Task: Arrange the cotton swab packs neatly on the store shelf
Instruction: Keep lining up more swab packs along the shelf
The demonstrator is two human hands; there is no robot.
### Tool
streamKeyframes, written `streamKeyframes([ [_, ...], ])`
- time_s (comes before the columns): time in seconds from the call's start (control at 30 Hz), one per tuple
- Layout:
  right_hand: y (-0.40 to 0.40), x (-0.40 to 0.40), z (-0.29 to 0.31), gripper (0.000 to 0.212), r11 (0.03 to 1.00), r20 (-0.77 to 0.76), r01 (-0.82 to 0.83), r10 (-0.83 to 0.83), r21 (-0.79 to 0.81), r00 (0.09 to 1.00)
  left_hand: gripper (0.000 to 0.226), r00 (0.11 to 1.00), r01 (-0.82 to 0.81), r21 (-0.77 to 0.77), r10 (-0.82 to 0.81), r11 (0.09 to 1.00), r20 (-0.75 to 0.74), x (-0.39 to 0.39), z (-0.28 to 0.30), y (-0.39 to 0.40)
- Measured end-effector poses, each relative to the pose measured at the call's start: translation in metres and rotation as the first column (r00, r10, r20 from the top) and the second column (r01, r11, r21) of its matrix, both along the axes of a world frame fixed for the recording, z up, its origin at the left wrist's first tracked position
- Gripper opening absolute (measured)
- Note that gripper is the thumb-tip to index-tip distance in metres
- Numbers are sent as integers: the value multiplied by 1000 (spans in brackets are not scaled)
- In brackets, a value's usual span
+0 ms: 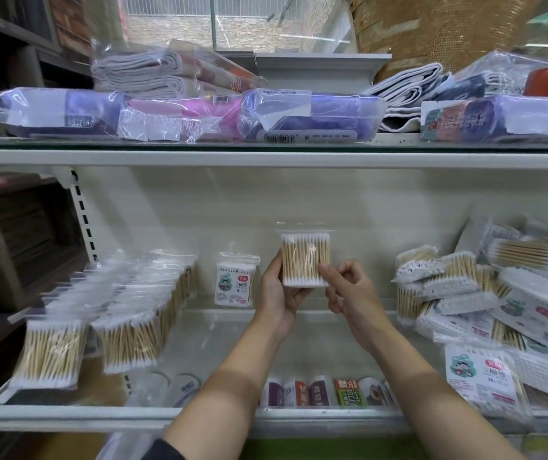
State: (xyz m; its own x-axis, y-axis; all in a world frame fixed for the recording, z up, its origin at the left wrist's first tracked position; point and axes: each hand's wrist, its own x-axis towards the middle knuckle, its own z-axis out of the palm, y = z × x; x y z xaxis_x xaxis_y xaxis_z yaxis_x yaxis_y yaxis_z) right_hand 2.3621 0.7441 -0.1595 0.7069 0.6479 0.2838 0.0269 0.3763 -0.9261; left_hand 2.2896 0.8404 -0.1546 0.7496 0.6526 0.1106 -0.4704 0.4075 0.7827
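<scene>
Head view: a person's left hand holds one cotton swab pack upright above the middle of the store shelf, its grip clamped around the pack, while the right hand pinches the pack's lower right edge. Two neat rows stand at left and a single pack at the back. A jumbled heap at right remains, so roughly half seems done.

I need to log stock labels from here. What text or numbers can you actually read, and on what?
"70" on the upright labelled swab pack at the shelf back.
"70" on the labelled pack lying front right.
"20" on the green-and-red roll below.
Chinese print on these and on the purple top-shelf packs: too blurred to read.
The held pack: no label showing.
</scene>
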Motion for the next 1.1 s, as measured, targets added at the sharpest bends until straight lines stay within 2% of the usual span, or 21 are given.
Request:
streamKeyframes([
  [0.33, 2, 5, -4, 13, 992, 150, 121, -116, -22, 982, 36, 998, 42, 69, -38, 997, -50, 5, -2, -2],
  [0.43, 2, 3, -2, 11, 994, 109, 103, -100, -27, 989, 34, 998, 46, 114, -40, 992, -56, 5, -3, -3],
  [0.53, 2, 2, -1, 20, 999, 56, 20, -18, -37, 998, 30, 997, 39, 157, -29, 987, -66, 3, -1, -5],
  [0.6, 3, -1, 0, 26, 996, 104, -9, 18, -84, 994, 28, 996, -1, 199, 18, 980, -83, 2, -1, -5],
  [0.67, 5, -3, 0, 27, 989, 164, -11, 36, -151, 986, 44, 988, -48, 231, 80, 972, -131, 0, -1, -1],
  [0.8, 12, -9, -2, 35, 956, 319, -3, 100, -292, 943, 44, 930, -136, 356, 243, 924, -276, -17, -4, 12],
  [0.93, 33, -17, -4, 18, 936, 369, -78, 211, -345, 905, 25, 875, -230, 376, 360, 898, -323, -37, -4, 33],
  [1.0, 50, -23, -6, 2, 929, 377, -85, 228, -359, 898, 19, 843, -318, 356, 434, 879, -318, -46, -4, 43],
  [1.1, 74, -31, -13, 15, 910, 361, -16, 181, -414, 915, 24, 785, -360, 362, 489, 860, -380, -57, -6, 51],
])
